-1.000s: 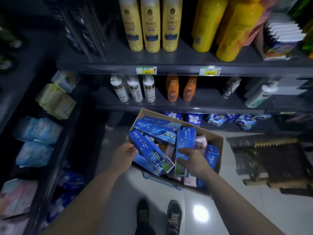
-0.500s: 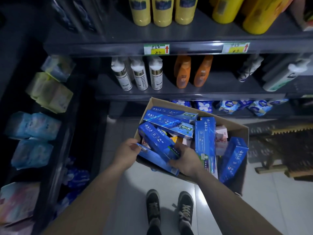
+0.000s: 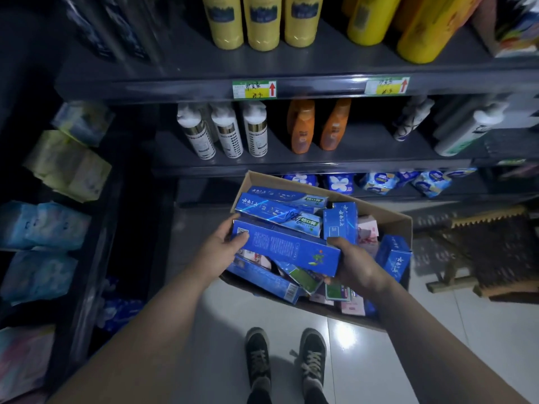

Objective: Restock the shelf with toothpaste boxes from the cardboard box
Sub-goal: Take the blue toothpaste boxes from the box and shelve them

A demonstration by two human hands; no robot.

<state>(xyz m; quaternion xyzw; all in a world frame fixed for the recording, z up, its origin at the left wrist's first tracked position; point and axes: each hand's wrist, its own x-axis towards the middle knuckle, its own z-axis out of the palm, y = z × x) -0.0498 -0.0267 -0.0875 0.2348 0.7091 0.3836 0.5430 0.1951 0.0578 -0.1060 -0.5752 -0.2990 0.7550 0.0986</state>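
Since half a second ago, one blue toothpaste box (image 3: 287, 248) has come up off the pile and turned its small-print back face upward. The left hand (image 3: 219, 250) grips its end bearing the square code, thumb on top. The right hand (image 3: 356, 268) grips the opposite end, fingers curled beneath. The hands are apart, one at each end. The box lies nearly level, slanting down toward the right, over the open cardboard box (image 3: 392, 218). That carton sits in front of the lower shelf (image 3: 306, 165) and holds further blue boxes (image 3: 280, 212) lying at mixed angles. White bottles (image 3: 227, 134) and orange bottles (image 3: 302, 126) stand on that shelf. Yellow bottles (image 3: 258, 23) stand on the tier above.
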